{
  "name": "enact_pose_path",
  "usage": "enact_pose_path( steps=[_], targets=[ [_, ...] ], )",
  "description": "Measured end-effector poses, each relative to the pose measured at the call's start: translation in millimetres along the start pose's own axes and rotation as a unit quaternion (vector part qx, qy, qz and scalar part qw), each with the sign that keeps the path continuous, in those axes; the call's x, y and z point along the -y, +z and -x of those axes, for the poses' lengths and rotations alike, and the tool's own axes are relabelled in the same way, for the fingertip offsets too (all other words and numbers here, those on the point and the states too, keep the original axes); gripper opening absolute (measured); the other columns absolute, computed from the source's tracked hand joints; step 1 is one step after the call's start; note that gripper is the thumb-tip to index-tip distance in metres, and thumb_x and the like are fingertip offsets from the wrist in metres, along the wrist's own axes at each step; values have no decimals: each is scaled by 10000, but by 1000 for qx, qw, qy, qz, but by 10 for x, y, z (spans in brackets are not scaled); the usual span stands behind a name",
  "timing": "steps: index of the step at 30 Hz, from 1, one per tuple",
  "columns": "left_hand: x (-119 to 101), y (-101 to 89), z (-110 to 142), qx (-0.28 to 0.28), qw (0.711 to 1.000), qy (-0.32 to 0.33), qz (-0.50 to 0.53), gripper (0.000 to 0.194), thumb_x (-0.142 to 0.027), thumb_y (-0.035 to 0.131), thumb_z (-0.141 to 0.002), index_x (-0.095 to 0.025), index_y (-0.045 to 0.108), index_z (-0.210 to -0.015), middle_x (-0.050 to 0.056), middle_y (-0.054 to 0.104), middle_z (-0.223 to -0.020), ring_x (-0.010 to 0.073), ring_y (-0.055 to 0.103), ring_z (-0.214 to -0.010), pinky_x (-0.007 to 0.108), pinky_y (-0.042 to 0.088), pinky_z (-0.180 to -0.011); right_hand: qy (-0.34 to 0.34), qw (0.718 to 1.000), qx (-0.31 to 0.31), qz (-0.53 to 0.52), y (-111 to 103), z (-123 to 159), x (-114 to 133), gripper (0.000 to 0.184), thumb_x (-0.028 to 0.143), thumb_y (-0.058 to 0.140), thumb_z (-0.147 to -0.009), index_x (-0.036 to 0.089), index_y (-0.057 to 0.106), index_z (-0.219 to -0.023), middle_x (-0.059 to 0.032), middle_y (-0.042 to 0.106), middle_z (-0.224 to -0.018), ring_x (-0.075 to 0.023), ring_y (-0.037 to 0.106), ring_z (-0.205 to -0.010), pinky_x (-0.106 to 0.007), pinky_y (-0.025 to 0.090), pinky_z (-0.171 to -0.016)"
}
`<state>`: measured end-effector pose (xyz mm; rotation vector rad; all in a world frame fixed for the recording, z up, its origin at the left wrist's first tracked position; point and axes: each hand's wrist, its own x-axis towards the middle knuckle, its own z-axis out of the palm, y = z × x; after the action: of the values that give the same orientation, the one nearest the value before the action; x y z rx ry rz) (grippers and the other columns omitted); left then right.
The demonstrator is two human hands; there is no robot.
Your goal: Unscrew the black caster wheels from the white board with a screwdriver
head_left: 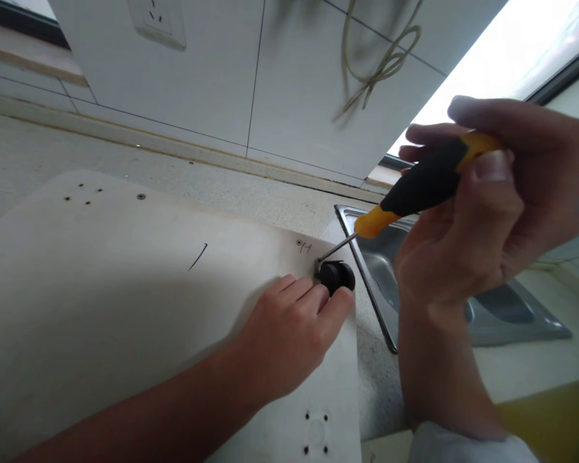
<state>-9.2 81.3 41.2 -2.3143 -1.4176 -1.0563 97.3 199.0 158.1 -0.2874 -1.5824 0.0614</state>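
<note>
A pale wooden board (125, 276) lies flat on a countertop, with small screw holes at its corners. Near its far right corner sits a black caster wheel (336, 275). My left hand (289, 328) rests on the board with its fingers curled against the wheel, thumb touching its side. My right hand (487, 212) is closed round the handle of a yellow and black screwdriver (415, 186). The metal shaft slants down to the left, and its tip meets the wheel's mounting plate at the board.
A steel sink (463, 302) is set into the speckled counter (280, 199) just right of the board. White wall tiles rise behind, with a socket (157, 22) and a hanging knotted cord (376, 64). A bright window (511, 51) is at the upper right.
</note>
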Motion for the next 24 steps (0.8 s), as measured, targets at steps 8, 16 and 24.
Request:
enact_pose_path(
  steps=[8, 16, 24],
  targets=[
    [3, -3, 2, 3, 1000, 0, -1, 195, -115, 632, -1063, -174, 663, -1247, -14, 680, -855, 229, 663, -772, 428, 482, -683, 13, 1000, 11, 2, -36, 17, -62, 438, 182, 483, -1091, 371, 831, -1277, -4, 761, -1296, -227, 793, -1089, -423, 682, -925],
    [5, -10, -4, 3, 1000, 2, -7, 172, -121, 635, -1062, -172, 671, -1222, -9, 677, -851, 224, 652, -766, 425, 477, -686, -14, 1000, -5, 18, -34, 14, -75, 319, 240, 627, -1088, 376, 856, -1264, 27, 779, -1251, -142, 800, -965, -299, 640, -831],
    [3, -6, -3, 4, 1000, 2, -6, 158, -128, 638, -1065, -177, 671, -1213, -9, 677, -847, 228, 658, -768, 427, 484, -690, -44, 996, 29, 70, -72, 1, -80, 245, 332, 743, -1061, 350, 860, -1274, -2, 751, -1157, -154, 754, -936, -328, 651, -829]
  ],
)
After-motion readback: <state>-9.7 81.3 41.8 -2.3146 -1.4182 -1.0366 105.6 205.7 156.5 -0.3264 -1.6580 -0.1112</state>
